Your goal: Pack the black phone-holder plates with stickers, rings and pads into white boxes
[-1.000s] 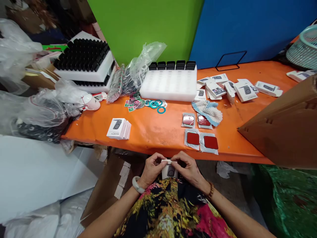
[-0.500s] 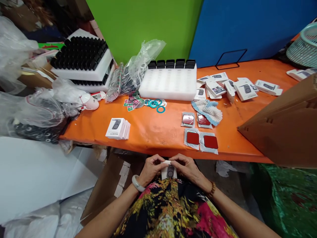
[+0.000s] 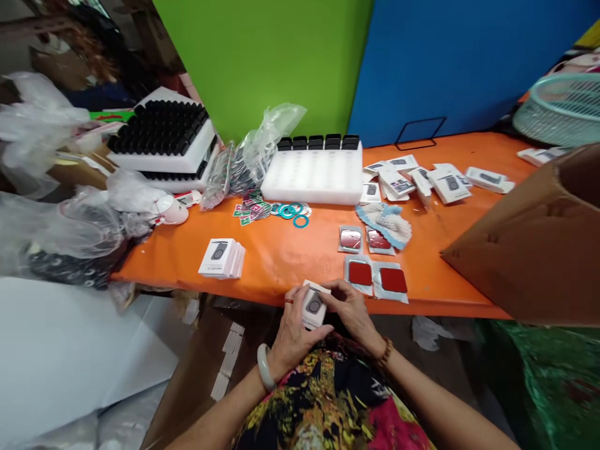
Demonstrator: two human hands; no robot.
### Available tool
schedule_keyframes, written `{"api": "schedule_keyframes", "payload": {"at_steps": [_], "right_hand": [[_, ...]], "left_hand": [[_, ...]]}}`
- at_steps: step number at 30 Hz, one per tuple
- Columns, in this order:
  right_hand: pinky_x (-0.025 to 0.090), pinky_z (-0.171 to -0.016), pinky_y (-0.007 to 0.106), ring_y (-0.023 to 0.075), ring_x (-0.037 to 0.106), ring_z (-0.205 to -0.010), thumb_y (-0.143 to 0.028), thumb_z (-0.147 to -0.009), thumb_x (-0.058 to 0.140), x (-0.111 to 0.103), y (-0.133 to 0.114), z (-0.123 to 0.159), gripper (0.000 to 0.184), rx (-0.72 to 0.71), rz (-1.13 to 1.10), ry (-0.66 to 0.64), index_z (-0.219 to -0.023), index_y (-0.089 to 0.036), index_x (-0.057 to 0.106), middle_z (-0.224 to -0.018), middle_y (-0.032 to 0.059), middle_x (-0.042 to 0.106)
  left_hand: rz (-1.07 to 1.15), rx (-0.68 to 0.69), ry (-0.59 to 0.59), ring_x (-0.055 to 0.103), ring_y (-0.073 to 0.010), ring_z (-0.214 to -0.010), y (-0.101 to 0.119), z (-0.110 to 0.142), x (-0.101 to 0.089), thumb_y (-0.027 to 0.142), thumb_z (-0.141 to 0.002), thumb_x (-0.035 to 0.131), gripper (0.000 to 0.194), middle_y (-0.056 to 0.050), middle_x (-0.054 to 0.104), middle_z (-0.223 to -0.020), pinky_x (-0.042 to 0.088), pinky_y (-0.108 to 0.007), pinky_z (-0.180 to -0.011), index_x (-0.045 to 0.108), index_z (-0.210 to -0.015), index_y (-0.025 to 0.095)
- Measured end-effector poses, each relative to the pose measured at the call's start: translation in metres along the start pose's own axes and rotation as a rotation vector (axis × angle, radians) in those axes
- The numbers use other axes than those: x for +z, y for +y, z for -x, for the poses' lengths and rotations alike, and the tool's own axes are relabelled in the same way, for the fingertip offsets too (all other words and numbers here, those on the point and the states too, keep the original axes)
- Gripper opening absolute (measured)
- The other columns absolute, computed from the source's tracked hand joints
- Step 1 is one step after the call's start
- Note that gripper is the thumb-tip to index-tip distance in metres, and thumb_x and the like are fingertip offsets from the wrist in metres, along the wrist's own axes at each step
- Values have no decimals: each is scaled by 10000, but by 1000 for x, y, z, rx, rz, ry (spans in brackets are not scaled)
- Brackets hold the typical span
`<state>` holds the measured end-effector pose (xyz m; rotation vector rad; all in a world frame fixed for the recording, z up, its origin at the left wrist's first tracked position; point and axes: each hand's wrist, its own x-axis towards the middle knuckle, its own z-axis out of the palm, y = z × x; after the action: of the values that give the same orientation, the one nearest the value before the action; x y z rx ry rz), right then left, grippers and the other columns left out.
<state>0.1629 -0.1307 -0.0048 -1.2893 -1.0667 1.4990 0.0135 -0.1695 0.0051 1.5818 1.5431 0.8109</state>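
Note:
Between my two hands, just in front of the table's near edge, is a small white box (image 3: 314, 306) with a dark round-ended device printed on its face. My left hand (image 3: 294, 328) wraps the box's left side, its thumb along the lower edge. My right hand (image 3: 349, 312) grips the upper right corner with thumb and fingers. To the left on the table stands a short row of similar white boxes (image 3: 219, 257). Red square pads (image 3: 360, 273) in clear wrappers lie a little beyond my right hand.
On the orange table (image 3: 272, 269) sit a white foam tray (image 3: 312, 178) with black pieces, teal rings (image 3: 300, 221), a knitted cloth (image 3: 385, 222) and scattered flat boxes (image 3: 450, 183). A large carton (image 3: 529, 250) stands at right. Below left, another carton (image 3: 187, 381) holds white boxes.
Both hands have risen from my lap toward the table edge with the box. The left hand now wraps its side, and the printed face shows more fully. My view has tilted up slightly.

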Motion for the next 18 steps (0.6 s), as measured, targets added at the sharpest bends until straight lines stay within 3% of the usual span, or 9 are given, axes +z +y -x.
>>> {"api": "schedule_keyframes", "payload": {"at_steps": [4,7,10,13,15,18], "right_hand": [[510,-658,300,150,579,-695,-405,-787,623,8,-9,-13,316,-155,82,-67,-1015,-186,624,-881,45,628],[512,-701,318,165,591,-777,-347,-819,591,-10,-16,-20,370,-327,297,7,-1159,-204,573,-1035,84,596],[497,-760,360,198,584,-828,-325,-841,552,-48,-27,-35,320,-452,514,212,-1130,-191,581,-984,92,605],[462,-842,412,241,563,-915,-333,-836,530,-95,-39,-59,321,-556,682,437,-1102,-161,586,-1011,123,607],[439,-880,426,261,542,-968,-328,-822,525,-125,-46,-79,337,-540,785,543,-1106,-157,584,-1049,136,597],[415,-911,425,268,533,-977,-288,-793,517,-159,-56,-112,367,-391,892,663,-1120,-132,573,-1081,154,582]], "left_hand": [[-224,102,154,464,-291,-1221,1,-20,-8,242,-750,641,620,-167,494,-1279,375,-451,-1047,419,-1321,151],[-333,140,275,511,-299,-1156,-10,-46,-32,298,-761,628,577,-172,545,-1216,413,-434,-1004,462,-1290,139],[-461,43,406,545,-316,-1098,-31,-72,-61,351,-749,618,604,-189,552,-1203,436,-437,-960,478,-1288,117],[-602,-1,381,546,-338,-1099,-52,-89,-79,347,-760,570,554,-196,585,-1162,418,-462,-964,514,-1253,99],[-663,17,353,518,-348,-1151,-61,-93,-80,337,-785,526,499,-212,562,-1200,403,-473,-977,538,-1222,96],[-691,49,359,470,-361,-1221,-65,-91,-73,375,-822,481,476,-232,502,-1280,396,-493,-979,545,-1209,105]]}}
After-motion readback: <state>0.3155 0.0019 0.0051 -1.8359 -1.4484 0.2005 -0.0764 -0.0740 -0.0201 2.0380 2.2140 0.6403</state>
